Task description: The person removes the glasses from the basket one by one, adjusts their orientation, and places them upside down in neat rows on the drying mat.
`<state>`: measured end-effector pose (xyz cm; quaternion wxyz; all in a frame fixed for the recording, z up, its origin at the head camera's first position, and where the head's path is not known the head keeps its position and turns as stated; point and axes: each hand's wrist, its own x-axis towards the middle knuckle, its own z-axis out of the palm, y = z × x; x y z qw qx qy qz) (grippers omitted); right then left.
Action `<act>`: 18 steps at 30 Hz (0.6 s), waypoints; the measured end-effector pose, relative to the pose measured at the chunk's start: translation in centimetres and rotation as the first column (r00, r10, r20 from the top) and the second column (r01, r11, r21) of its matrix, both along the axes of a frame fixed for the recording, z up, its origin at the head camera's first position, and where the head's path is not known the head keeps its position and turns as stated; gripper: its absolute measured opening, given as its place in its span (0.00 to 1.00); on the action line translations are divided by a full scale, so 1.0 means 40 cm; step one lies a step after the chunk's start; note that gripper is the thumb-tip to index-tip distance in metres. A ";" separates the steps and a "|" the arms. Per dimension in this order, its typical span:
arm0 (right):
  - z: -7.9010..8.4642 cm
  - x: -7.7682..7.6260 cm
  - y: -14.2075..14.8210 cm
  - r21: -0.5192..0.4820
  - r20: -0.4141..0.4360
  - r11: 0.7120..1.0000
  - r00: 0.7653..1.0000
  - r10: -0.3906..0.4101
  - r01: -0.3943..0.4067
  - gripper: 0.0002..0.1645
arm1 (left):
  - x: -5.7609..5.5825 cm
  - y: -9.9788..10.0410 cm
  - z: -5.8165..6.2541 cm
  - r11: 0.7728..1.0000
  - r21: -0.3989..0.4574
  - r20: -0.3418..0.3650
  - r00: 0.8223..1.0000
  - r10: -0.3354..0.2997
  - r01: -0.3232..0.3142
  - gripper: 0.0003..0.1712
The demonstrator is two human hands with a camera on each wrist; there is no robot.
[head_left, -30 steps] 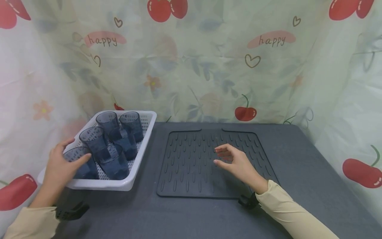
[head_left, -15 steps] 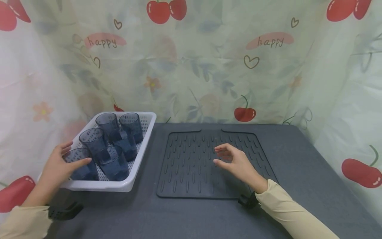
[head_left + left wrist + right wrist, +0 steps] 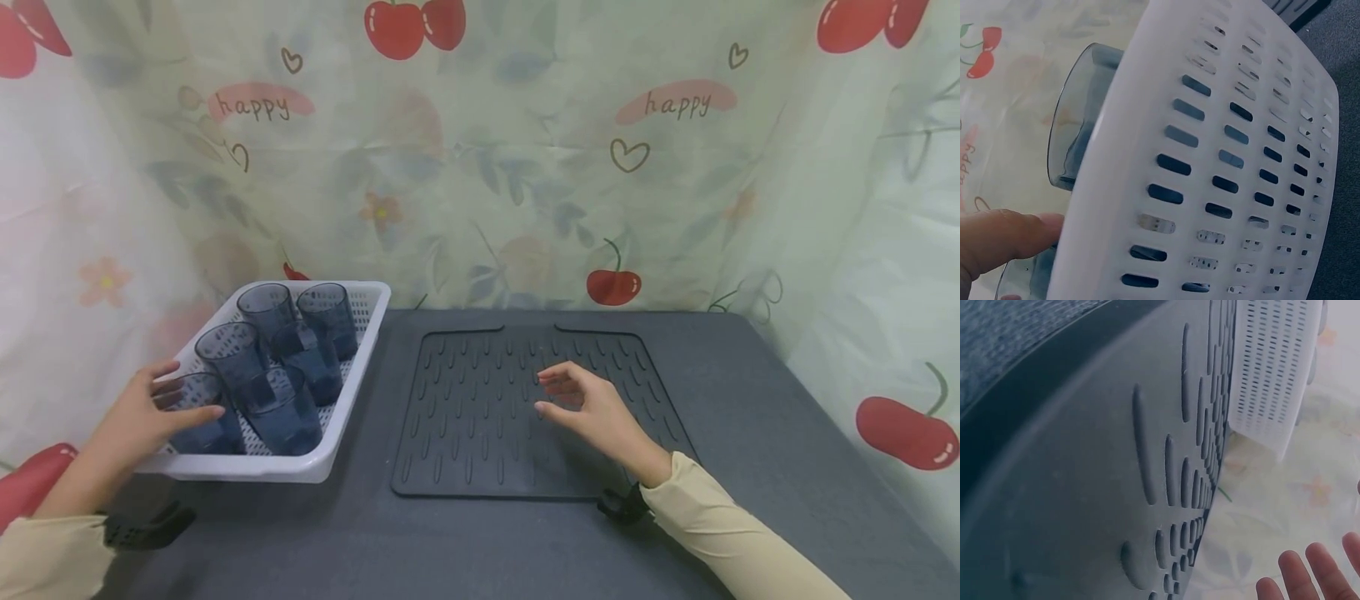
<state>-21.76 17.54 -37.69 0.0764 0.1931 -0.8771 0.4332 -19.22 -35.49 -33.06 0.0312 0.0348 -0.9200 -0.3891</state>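
Note:
My left hand (image 3: 146,417) reaches over the near left of a white perforated basket (image 3: 358,358), around the nearest blue-tinted glass (image 3: 213,433). Its thumb lies straight across that glass, and the fingers bend past the far left of its rim. In the left wrist view, the thumb (image 3: 1007,236) overlaps the basket's edge beside a glass (image 3: 1079,128). Several more glasses (image 3: 285,417) of the same kind stand or lean in the basket. My right hand (image 3: 596,412) hovers over a black ridged drying mat (image 3: 457,408), fingers loosely bent, nothing between them.
A dark grey cloth (image 3: 450,546) covers the table under the basket and mat. A patterned curtain (image 3: 465,217) with cherries and "happy" lettering closes off the back and both sides. Black camera mounts (image 3: 626,504) sit below the wrists.
My left hand has shifted slightly left and down around the nearest glass, its wrist moving toward the left edge. The glasses stay put in the basket. My right hand holds its place.

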 end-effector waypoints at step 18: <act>-0.005 0.003 0.008 0.016 0.007 1.000 1.000 0.002 -0.002 0.23 | -0.009 -0.018 0.006 0.993 -0.087 0.060 0.995 -0.081 0.086 0.58</act>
